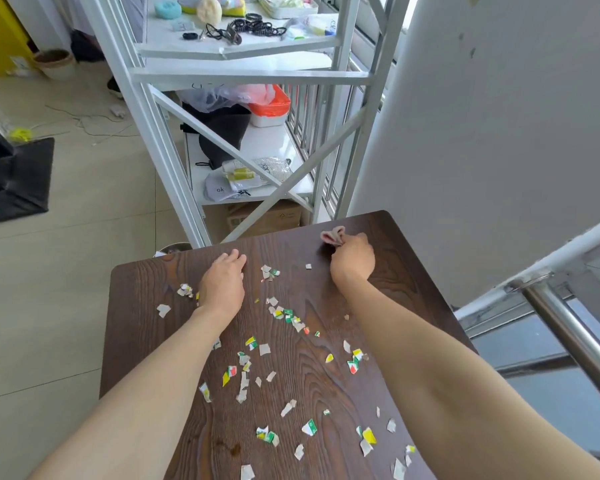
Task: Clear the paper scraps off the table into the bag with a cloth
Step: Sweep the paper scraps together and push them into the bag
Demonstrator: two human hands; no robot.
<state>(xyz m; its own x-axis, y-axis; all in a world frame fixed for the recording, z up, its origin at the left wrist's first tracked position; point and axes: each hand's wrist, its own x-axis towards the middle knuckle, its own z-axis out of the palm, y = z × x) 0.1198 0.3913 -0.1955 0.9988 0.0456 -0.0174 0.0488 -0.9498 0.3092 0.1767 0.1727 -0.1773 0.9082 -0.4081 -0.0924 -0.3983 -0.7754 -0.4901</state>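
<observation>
Left hand (222, 284) flat on table (388, 271), palm down, fingers together, holding nothing. Paper scraps (284, 315) strewn mid-table to near edge. Right hand (352, 261) fisted around pinkish cloth (333, 236), far right corner. Bag: cannot tell.

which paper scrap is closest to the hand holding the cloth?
The small white scrap lying alone just left of the right hand, which grips the cloth. Every other scrap lies farther down the table.

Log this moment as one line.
right hand: gripping cloth, table far edge | left hand: flat, empty | scraps: scattered
</observation>
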